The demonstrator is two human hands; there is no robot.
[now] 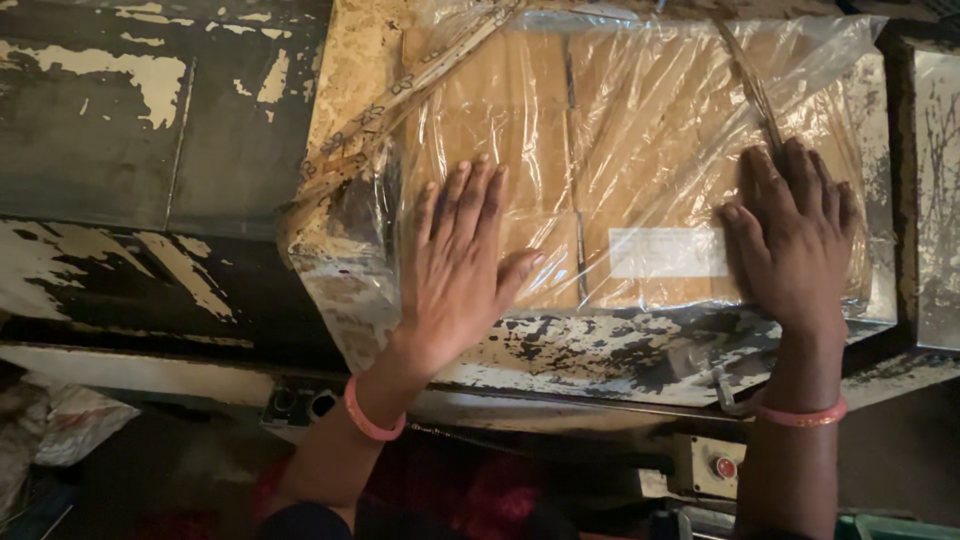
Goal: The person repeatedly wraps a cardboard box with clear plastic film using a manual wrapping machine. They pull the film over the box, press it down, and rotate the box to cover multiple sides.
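Pink bangles [372, 418] circled both wrists. Left hand [458, 265] and right hand [795, 245] lay flat, fingers [470, 200] spread (gripping nothing), pressing plastic-wrapped cardboard boxes [600, 160] on worn, paint-chipped counter [600, 355]; red button [725, 467] below.

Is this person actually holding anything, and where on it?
Nothing is gripped. Both hands lie flat, fingers spread, on the plastic-wrapped brown package: the left hand on its near left part, the right hand at its near right edge.

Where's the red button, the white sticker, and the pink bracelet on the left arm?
red button [725, 467], head view, middle of its cap.
white sticker [667, 252], head view, centre of the label under the plastic.
pink bracelet [368, 419], head view, band across the left wrist.
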